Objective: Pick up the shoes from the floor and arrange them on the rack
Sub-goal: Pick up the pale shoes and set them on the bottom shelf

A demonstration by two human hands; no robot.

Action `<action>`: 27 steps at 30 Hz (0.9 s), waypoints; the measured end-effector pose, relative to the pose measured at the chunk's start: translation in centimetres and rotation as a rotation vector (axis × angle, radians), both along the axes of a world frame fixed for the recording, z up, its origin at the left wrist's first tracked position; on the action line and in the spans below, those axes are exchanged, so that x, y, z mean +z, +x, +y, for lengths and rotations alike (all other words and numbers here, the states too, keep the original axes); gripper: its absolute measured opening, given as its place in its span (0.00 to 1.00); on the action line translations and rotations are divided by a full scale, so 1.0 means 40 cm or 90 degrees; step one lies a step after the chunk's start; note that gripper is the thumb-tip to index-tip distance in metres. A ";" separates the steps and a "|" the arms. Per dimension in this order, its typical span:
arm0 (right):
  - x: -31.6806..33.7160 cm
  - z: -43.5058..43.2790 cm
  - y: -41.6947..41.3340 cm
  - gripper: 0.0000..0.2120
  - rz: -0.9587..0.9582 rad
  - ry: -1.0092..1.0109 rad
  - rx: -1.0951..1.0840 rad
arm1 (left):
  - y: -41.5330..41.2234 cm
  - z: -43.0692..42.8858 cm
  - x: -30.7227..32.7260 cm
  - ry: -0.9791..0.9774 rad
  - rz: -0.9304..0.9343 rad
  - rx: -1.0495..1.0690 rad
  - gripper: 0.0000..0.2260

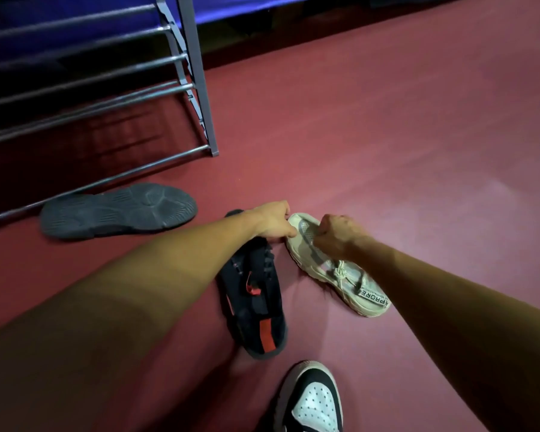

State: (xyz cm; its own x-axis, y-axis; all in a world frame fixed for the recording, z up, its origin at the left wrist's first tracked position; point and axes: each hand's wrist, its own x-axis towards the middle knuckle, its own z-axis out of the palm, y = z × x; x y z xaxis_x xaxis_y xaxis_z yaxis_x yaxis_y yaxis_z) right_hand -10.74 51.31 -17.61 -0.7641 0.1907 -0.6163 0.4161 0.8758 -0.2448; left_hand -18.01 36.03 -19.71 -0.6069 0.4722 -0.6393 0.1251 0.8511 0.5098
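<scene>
A black shoe with red accents (256,300) lies on the red floor in the middle, toe pointing away from me. My left hand (272,224) grips its toe end. Just to the right lies a cream sneaker (334,269) with a printed heel tab. My right hand (334,233) is curled over the front of the cream sneaker and grips it. A second black shoe (119,210) lies on its side, sole toward me, by the foot of the metal rack (197,88) at the upper left. The rack's bars carry nothing that I can see.
A black and white sneaker (312,400) sits at the bottom edge. A blue cloth (247,7) hangs behind the rack at the top. Red floor (418,151) stretches away on the right.
</scene>
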 end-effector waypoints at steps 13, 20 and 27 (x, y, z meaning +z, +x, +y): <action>0.030 -0.014 -0.027 0.21 0.080 0.026 -0.035 | 0.017 -0.002 0.013 0.069 -0.027 0.116 0.13; 0.143 -0.138 -0.092 0.16 0.084 -0.009 0.083 | 0.019 -0.147 0.125 0.200 -0.092 0.291 0.14; 0.261 -0.380 -0.126 0.14 0.178 -0.048 0.185 | 0.025 -0.437 0.252 0.261 -0.079 0.428 0.13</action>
